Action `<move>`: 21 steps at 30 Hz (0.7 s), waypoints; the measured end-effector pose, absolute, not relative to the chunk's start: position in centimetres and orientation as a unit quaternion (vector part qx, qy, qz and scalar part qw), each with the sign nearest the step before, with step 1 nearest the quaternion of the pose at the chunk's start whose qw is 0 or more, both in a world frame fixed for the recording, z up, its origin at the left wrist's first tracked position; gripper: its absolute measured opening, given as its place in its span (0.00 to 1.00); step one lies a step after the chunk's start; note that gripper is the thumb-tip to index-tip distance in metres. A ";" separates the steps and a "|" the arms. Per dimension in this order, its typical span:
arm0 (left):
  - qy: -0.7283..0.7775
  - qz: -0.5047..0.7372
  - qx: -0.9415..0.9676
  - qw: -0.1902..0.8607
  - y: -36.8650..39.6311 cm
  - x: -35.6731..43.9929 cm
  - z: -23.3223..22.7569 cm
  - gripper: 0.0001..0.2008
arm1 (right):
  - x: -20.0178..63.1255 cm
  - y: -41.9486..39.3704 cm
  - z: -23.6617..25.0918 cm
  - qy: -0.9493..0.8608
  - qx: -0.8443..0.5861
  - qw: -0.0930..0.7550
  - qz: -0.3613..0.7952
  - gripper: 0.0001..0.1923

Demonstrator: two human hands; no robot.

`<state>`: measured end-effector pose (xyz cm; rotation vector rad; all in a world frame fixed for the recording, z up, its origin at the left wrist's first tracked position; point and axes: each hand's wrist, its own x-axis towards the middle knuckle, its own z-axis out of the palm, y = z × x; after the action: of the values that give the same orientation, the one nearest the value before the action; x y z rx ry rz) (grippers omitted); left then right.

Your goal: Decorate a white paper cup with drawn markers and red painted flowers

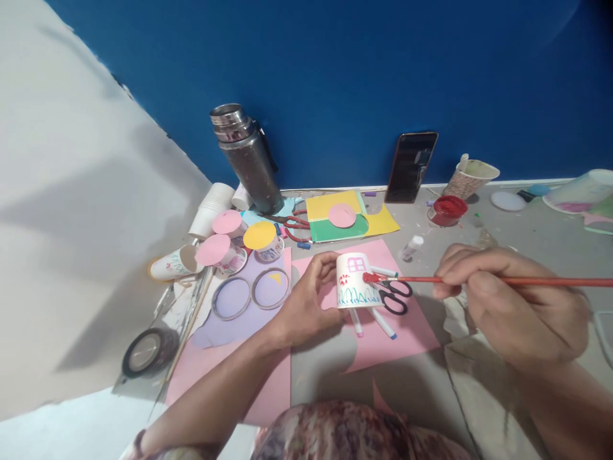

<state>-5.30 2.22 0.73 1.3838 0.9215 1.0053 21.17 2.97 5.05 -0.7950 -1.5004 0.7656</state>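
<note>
Red-loaded paintbrush (479, 280) pinched in right hand (507, 306), tip touching paper cup (355, 281); left hand (306, 300) wraps cup. Risk: cup rotates, smearing window drawing.

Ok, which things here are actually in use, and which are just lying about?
In use:
- left hand holding the decorated paper cup
- right hand holding the paintbrush, its red tip at the cup
- red paint pot

Lying about:
- steel flask
- phone
- black scissors
- tape roll
- glue stick

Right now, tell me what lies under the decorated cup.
Below the decorated cup lie two markers, black scissors and pink paper. The cup hides their upper ends.
</note>
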 end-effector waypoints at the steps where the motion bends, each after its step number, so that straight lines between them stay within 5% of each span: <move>1: 0.392 0.426 0.592 0.561 2.2 -5.3 0.7 0.38 | 21.2 2.9 5.1 -0.663 -0.330 0.587 0.327 0.10; 21: 0.381 0.424 0.603 0.558 2.1 -5.2 0.1 0.38 | 21.5 3.0 5.0 -0.704 -0.309 0.562 0.306 0.12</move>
<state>-5.18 2.08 0.14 1.4222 0.8999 1.0008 21.48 3.00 5.01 -0.7276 -1.6570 0.7203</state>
